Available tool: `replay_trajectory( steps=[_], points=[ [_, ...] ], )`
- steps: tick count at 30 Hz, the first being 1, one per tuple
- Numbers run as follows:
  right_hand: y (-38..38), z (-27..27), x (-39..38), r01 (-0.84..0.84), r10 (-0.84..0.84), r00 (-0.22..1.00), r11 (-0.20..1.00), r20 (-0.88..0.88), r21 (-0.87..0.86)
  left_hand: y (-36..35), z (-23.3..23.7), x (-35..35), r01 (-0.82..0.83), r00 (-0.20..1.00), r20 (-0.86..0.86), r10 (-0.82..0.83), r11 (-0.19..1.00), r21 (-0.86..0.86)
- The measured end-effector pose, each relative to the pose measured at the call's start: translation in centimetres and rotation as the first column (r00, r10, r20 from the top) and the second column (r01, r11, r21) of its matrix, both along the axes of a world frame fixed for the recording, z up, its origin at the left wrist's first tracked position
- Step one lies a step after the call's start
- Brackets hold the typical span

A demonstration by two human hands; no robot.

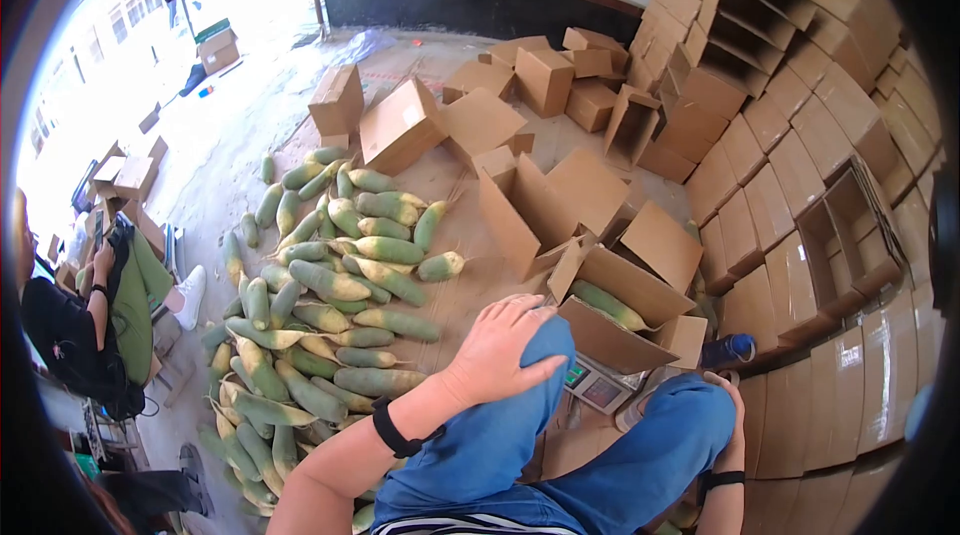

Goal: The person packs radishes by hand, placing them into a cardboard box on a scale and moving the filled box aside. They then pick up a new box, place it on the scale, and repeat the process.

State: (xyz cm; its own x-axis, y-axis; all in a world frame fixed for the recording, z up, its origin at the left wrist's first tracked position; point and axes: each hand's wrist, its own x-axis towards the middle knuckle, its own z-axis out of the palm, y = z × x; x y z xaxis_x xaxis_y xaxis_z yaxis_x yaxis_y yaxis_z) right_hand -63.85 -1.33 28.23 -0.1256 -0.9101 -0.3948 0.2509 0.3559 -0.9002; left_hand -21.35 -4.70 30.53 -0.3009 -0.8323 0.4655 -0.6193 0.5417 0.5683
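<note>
My left hand (503, 350) rests on my left knee with its fingers spread, holding nothing. On the outer side of my other knee lies my right hand (735, 400), its fingers partly hidden. A large pile of green and white radishes (330, 280) covers the floor to the left of my left hand. In front of my knees an open cardboard box (620, 330) stands on a scale (597, 390), with a radish (608, 304) visible inside.
Stacked cardboard boxes (770, 195) line the right side. Loose boxes (402, 125) lie beyond the pile, with an open one (530, 210) nearer. A blue bottle (728, 351) stands right of the scale. A seated person (75, 335) is at the far left; another person's leg (150, 493) shows below.
</note>
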Motion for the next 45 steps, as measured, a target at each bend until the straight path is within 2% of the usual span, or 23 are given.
replay_trajectory(
  steps=[6,7,8,9,10,11,12,14,16,18,20,22,24,26,28,30,32,33,36,38,40,42,45],
  points=[
    [1.8,-0.8,-0.6,0.09,-0.065,0.989,0.978,0.135,-0.189,-0.2,-0.8,2.2,-0.061,0.993,-0.105,0.057,0.998,-0.033],
    [3.0,-1.4,-1.4,-0.152,0.032,0.964,0.879,-0.264,-0.452,-0.1,-0.7,2.5,-0.074,0.993,-0.09,0.076,0.997,0.03],
    [4.2,-0.7,-0.4,0.027,-0.029,1.0,0.925,0.0,-0.38,0.1,-0.9,2.8,-0.104,0.99,-0.099,0.105,0.994,0.016],
    [3.7,0.0,-0.5,0.018,-0.021,1.0,0.969,-0.011,-0.246,0.0,-1.0,3.2,-0.097,0.989,-0.106,0.101,0.995,0.034],
    [5.7,0.9,1.8,-0.055,-0.106,0.958,0.845,-0.268,-0.532,0.1,-1.0,3.5,-0.109,0.989,-0.093,0.114,0.992,0.059],
    [4.7,0.5,1.0,0.143,-0.099,0.978,0.958,0.183,-0.247,0.1,-0.9,3.6,-0.082,0.985,-0.143,0.092,0.994,0.079],
    [2.1,-1.0,-0.8,0.057,-0.045,0.957,0.998,0.287,-0.031,0.1,-1.0,3.6,-0.082,0.984,-0.153,0.095,0.993,0.09],
    [2.2,0.6,0.4,-0.028,0.029,1.0,0.988,0.008,-0.153,-0.2,-1.0,3.6,-0.092,0.987,-0.118,0.107,0.988,0.128],
    [1.6,-1.7,0.3,0.007,0.002,0.994,0.996,0.114,-0.084,-0.7,-1.4,3.8,-0.086,0.991,-0.088,0.097,0.989,0.124],
    [2.7,-1.0,1.9,0.142,-0.143,0.989,0.989,0.043,0.043,-0.7,-1.3,3.6,-0.084,0.991,-0.089,0.099,0.983,0.161],
    [2.9,-5.1,0.9,0.101,-0.12,0.97,0.99,0.211,0.097,-1.0,-1.6,3.5,-0.055,0.995,-0.069,0.069,0.982,0.182],
    [3.8,-8.0,1.2,0.209,-0.198,0.954,0.978,0.227,-0.026,-1.2,-1.3,3.2,-0.089,0.994,-0.043,0.099,0.976,0.198],
    [6.2,-8.2,1.8,0.224,-0.232,0.948,0.973,0.22,0.063,-1.6,-1.6,3.2,-0.064,0.996,-0.042,0.074,0.976,0.209],
    [8.9,-11.1,0.9,0.009,-0.008,0.999,0.999,-0.033,0.048,-1.8,-1.6,3.0,-0.091,0.994,-0.039,0.103,0.969,0.231],
    [12.7,-11.8,-0.6,-0.221,0.278,0.92,0.95,-0.276,0.218,-2.1,-1.9,3.0,-0.08,0.996,-0.027,0.089,0.964,0.254],
    [17.9,-13.5,-1.5,-0.206,0.28,0.727,0.96,-0.627,0.19,-2.4,-2.3,3.3,-0.11,0.994,0.02,0.108,0.965,0.237],
    [22.7,-13.6,-2.3,-0.053,0.313,0.526,0.94,-0.791,0.336,-2.7,-2.4,3.3,-0.094,0.996,0.015,0.093,0.958,0.271],
    [25.0,-13.8,-2.4,-0.034,0.307,0.539,0.938,-0.784,0.344,-2.9,-2.4,3.4,-0.097,0.995,0.022,0.094,0.958,0.271],
    [29.9,-14.8,-1.5,0.088,0.435,0.368,0.863,-0.821,0.497,-3.9,-2.9,3.2,-0.074,0.997,0.025,0.07,0.961,0.267],
    [31.2,-14.9,-0.4,-0.096,0.365,0.119,0.93,-0.923,0.355,-4.4,-3.3,3.0,-0.082,0.996,0.05,0.07,0.952,0.296],
    [31.7,-14.3,0.8,-0.095,0.434,0.165,0.901,-0.886,0.424,-5.0,-3.8,2.7,-0.065,0.997,0.058,0.05,0.951,0.301],
    [32.0,-13.5,1.6,0.178,-0.06,0.261,0.984,-0.964,-0.013,-5.2,-3.9,2.0,-0.059,0.997,0.064,0.041,0.95,0.306],
    [35.1,-11.0,-0.5,0.407,-0.081,0.045,0.912,-0.996,-0.056,-5.3,-3.8,1.3,-0.094,0.993,0.098,0.066,0.947,0.309]
  ],
)
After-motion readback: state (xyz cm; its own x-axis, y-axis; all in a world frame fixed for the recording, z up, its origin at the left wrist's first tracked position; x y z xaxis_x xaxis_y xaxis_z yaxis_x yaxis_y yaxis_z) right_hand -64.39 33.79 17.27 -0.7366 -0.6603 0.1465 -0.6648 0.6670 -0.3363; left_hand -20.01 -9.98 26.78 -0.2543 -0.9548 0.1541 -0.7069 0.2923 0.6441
